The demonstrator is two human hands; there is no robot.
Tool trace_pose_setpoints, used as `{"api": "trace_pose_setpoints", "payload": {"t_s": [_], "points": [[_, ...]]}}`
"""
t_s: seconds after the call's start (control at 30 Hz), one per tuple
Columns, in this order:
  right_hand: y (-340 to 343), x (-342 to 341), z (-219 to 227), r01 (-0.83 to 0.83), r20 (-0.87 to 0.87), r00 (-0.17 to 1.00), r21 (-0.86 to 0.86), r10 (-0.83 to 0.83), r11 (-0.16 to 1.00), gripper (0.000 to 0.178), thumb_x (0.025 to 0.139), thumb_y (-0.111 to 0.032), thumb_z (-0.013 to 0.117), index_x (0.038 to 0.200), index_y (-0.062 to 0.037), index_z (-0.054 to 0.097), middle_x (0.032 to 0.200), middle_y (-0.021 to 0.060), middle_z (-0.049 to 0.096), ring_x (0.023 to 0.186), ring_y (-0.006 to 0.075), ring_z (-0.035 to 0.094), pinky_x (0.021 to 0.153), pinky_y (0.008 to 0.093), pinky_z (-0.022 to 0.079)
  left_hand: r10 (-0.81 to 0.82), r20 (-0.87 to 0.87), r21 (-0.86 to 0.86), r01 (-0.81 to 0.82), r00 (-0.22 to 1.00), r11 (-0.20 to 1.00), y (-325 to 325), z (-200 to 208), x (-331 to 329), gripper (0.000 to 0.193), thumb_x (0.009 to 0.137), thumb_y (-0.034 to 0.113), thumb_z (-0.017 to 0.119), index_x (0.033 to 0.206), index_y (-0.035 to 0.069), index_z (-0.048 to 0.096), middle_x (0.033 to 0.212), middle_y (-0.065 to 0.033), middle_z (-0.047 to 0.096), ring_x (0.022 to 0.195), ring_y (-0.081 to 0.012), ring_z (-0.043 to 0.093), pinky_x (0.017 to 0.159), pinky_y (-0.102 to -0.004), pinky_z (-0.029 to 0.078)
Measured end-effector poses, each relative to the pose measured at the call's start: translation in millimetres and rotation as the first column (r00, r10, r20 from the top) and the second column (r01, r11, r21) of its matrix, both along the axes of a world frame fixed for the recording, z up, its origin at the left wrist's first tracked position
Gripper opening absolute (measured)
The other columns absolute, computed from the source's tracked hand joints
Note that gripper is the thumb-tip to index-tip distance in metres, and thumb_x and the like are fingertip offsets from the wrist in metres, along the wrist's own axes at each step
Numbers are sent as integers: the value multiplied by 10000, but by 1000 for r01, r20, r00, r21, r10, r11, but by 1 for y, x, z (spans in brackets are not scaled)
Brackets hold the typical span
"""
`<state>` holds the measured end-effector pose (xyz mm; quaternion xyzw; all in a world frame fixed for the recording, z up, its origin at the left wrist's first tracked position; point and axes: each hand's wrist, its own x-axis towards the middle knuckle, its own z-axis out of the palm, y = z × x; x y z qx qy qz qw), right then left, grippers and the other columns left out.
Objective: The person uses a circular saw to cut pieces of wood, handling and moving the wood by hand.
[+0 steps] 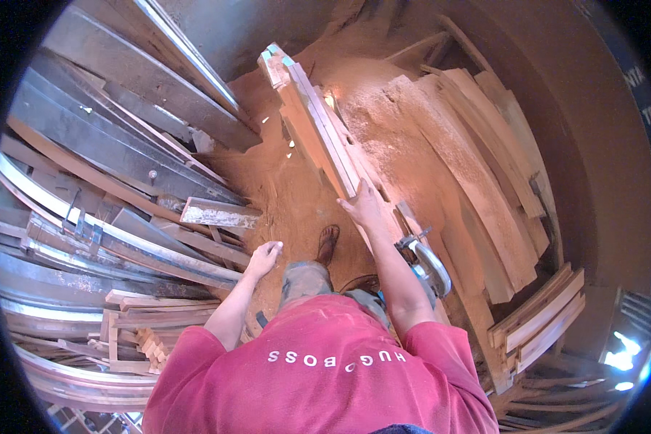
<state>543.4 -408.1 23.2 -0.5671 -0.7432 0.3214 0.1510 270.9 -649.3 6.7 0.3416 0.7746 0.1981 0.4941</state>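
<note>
Wooden beams (320, 119) run centre to 11 o'clock, slots (350, 137) seemingly cut, work apparently unfinished with metal clamp (437, 266) at 4 o'clock, right hand (364, 207) spread on top, left hand (267, 255) curled at 8 o'clock, contents unclear.

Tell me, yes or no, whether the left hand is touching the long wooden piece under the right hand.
No, the left hand is apart from the long wooden piece, with dusty floor showing between them.
</note>
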Motion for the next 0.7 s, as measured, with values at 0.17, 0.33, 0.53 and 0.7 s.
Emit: {"api": "trace_pose_setpoints", "payload": {"t_s": [0.17,0.33,0.53,0.7], "points": [[22,-10,-24,57,42,998,-28,-56,998,806,826,-292,785,1444,16,368,1200,330,598,1112,486,607,937,523,515,-48,53,146,40,997,989,67,-9,10,511,1043,442,547,1222,-22,665,1017,-101,735,884,-183,665,806,-336,533],[-1,12,21,32,-176,982,-195,-67,980,699,822,-310,787,1369,24,508,1187,291,641,1101,388,653,925,442,529,178,389,-11,-189,904,982,152,-23,39,661,1004,580,535,1384,41,585,1260,-106,671,1149,-238,623,948,-430,498],[-77,65,99,88,-433,843,-475,-320,875,625,888,-238,772,1382,57,527,1128,158,709,1029,247,688,870,374,563,525,803,-370,-454,282,810,250,-25,75,787,925,676,573,1439,82,519,1355,-154,620,1264,-304,565,1063,-511,447],[-125,118,109,110,-362,799,-696,-479,710,564,912,-198,765,1385,23,553,1127,87,696,974,153,670,808,309,562,463,885,-427,-321,42,845,249,-24,130,716,910,567,662,1408,70,527,1364,-160,609,1230,-310,590,1092,-505,445]]}}
